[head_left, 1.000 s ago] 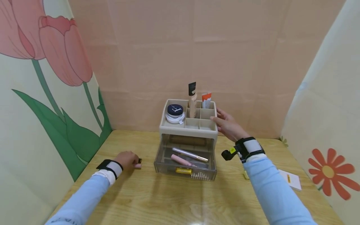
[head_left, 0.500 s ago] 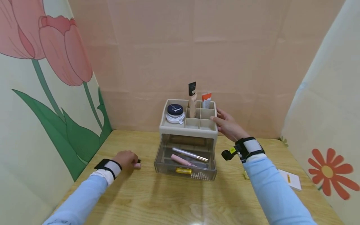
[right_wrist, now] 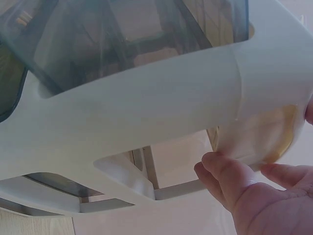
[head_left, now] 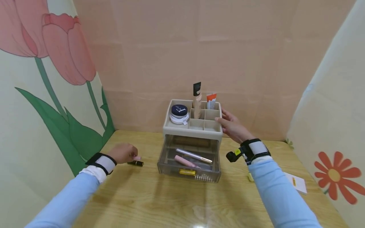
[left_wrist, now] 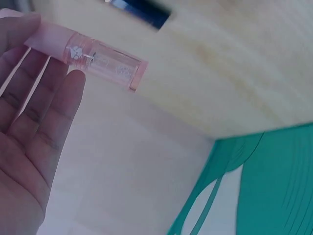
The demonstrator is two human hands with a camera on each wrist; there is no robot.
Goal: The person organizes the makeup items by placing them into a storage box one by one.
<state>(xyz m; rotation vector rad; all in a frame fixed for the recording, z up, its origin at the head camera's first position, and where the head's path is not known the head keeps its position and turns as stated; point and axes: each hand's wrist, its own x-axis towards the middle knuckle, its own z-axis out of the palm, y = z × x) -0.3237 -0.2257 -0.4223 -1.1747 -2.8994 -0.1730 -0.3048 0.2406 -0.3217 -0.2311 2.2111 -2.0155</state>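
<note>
My left hand (head_left: 122, 153) pinches a lip gloss tube (left_wrist: 105, 59) between thumb and fingers. The tube has a pink cap and a clear body, and in the head view only its end shows. Just below it, a black tube (head_left: 138, 163) lies on the table. My right hand (head_left: 234, 128) grips the right side of a cream makeup organizer (head_left: 192, 130), thumb at the rim and fingers along the outer wall. The organizer's clear grey drawer (head_left: 171, 169) is pulled out. A silvery pen-like tube (head_left: 194, 155) and a pink pen-like tube (head_left: 185, 161) lie inside it.
In the organizer's top stand a beige tube with black cap (head_left: 197, 106) and a white-and-orange tube (head_left: 211, 100). Round compacts (head_left: 179, 114) are stacked at left. A white box (head_left: 297, 183) and a yellow item (head_left: 250, 177) lie right, partly behind the right sleeve.
My left hand has lifted the pink lip gloss slightly up and left, and the black tube now shows on the table. The view shifted slightly; my right hand keeps its grip on the organizer.
</note>
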